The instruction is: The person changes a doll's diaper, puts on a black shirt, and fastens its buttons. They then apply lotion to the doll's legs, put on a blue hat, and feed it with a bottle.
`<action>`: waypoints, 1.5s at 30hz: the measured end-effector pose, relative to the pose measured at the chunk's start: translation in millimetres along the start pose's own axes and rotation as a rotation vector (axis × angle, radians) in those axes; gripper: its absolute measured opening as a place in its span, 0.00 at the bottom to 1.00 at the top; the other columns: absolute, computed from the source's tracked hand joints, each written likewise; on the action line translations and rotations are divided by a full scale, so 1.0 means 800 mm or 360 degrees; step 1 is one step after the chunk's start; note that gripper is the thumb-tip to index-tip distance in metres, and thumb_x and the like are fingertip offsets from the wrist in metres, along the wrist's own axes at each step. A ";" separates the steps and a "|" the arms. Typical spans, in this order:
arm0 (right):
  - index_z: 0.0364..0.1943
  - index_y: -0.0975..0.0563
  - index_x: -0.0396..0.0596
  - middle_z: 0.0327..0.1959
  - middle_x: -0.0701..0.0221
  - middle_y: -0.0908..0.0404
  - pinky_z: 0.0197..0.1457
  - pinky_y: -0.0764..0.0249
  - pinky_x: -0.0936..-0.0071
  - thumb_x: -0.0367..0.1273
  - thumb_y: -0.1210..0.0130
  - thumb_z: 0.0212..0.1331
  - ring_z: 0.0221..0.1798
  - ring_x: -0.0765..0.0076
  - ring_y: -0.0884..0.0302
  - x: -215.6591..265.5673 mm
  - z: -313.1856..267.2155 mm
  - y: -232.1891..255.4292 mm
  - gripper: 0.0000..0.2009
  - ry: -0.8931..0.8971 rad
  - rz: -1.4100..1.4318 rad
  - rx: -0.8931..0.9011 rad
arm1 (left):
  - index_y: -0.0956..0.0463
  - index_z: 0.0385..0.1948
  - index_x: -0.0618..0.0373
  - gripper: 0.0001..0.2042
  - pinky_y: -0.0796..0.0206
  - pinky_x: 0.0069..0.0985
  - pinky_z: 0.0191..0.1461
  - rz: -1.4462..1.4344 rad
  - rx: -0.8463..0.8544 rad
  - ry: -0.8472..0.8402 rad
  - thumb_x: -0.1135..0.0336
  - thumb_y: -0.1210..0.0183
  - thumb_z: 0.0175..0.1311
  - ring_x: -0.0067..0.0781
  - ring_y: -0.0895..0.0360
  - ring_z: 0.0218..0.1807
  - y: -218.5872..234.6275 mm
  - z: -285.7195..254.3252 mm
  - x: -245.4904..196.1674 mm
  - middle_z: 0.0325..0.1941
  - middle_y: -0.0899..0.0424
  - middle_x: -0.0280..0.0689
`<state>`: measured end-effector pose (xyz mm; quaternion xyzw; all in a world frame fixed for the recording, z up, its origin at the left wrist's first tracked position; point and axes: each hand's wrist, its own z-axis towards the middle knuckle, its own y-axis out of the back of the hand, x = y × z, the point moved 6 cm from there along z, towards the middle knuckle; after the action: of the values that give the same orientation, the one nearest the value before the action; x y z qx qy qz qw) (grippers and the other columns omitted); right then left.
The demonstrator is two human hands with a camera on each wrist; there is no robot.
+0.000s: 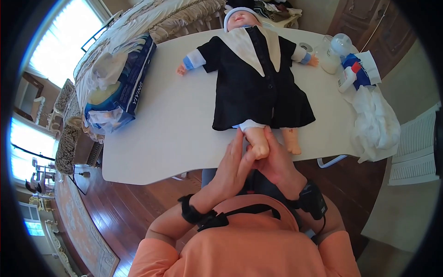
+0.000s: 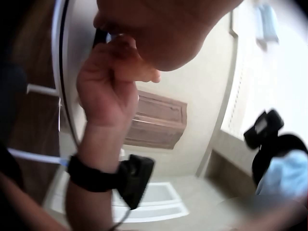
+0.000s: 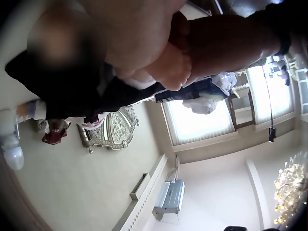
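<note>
A baby doll in a black outfit [image 1: 249, 87] with a wide pale collar lies face up on the white table, its feet toward the person. The left hand [image 1: 232, 161] and the right hand [image 1: 278, 161] hold the doll's leg [image 1: 256, 138] from both sides, just below the hem. In the left wrist view, the right hand [image 2: 108, 86] lies around the doll's foot [image 2: 137, 70]. The right wrist view shows the foot [image 3: 171, 67] between the hands, toes outward. The doll's other foot [image 1: 291, 143] rests on the tabletop, untouched.
On the table's left lies an open diaper pack [image 1: 143, 69]. At the right are a clear bottle [image 1: 328, 60], a white bottle with a red cap [image 1: 348, 78], a blue-and-white pack [image 1: 367, 69] and a crumpled plastic bag [image 1: 376, 122]. The table's near edge [image 1: 143, 182] is by the person.
</note>
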<state>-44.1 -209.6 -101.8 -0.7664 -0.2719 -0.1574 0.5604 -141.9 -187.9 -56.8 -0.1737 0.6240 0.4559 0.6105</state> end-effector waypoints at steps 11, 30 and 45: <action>0.51 0.36 0.49 0.47 0.70 0.32 0.48 0.33 0.73 0.50 0.63 0.61 0.48 0.75 0.32 0.001 -0.015 -0.037 0.23 -0.0091 0.0099 0.0229 | 0.32 0.47 0.62 0.22 0.54 0.40 0.63 0.0109 -0.0156 -0.0737 0.54 0.50 0.57 0.53 0.49 0.64 0.010 0.029 -0.019 0.59 0.39 0.48; 0.58 0.45 0.37 0.33 0.64 0.25 0.26 0.31 0.83 0.36 0.58 0.61 0.27 0.77 0.28 0.017 -0.045 -0.037 0.24 0.1151 -0.1255 -0.0243 | 0.32 0.44 0.61 0.21 0.30 0.24 0.37 -0.2102 0.0791 0.0916 0.51 0.57 0.62 0.27 0.26 0.35 -0.055 0.062 0.070 0.34 0.24 0.37; 0.40 0.25 0.48 0.23 0.72 0.32 0.27 0.35 0.75 0.36 0.34 0.34 0.27 0.67 0.34 0.048 -0.048 -0.054 0.23 0.1989 -0.2347 -0.0274 | 0.26 0.22 0.63 0.13 0.32 0.16 0.23 -0.1592 0.0032 0.0930 0.61 0.39 0.51 0.24 0.25 0.20 -0.026 0.086 0.064 0.22 0.23 0.35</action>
<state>-36.1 -227.0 -35.1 -0.2200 -0.3250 -0.8673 0.3064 -94.3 -127.9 -100.3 -0.5603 0.6129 0.0390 0.5558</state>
